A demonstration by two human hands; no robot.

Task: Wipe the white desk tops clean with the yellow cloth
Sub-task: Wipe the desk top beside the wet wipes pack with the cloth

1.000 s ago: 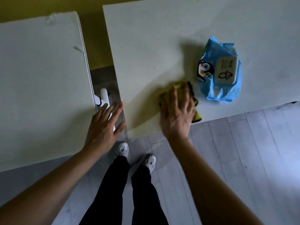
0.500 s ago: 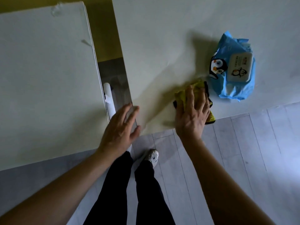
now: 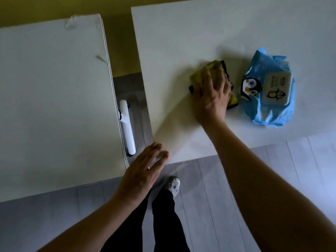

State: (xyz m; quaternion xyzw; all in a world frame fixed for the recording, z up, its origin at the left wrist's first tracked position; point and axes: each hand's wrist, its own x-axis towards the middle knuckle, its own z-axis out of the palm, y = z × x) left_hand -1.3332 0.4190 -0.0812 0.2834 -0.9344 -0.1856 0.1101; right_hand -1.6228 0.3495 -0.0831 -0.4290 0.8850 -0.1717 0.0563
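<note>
Mid-wipe on the right table (image 3: 181, 33): right hand (image 3: 211, 99) presses the yellow cloth (image 3: 197, 77) flat-fingered, left hand (image 3: 141, 175) relaxed. Probably needs to skirt the wipes pack (image 3: 269, 88) next.

Your right hand (image 3: 211, 95) covers most of the yellow cloth (image 3: 197, 77), so its full shape stays hidden. The right desk top (image 3: 181, 42) runs off the top and right edges; the left desk top (image 3: 54, 97) off the left edge. The print on the blue wipes pack (image 3: 271, 88) is too small to read.
</note>
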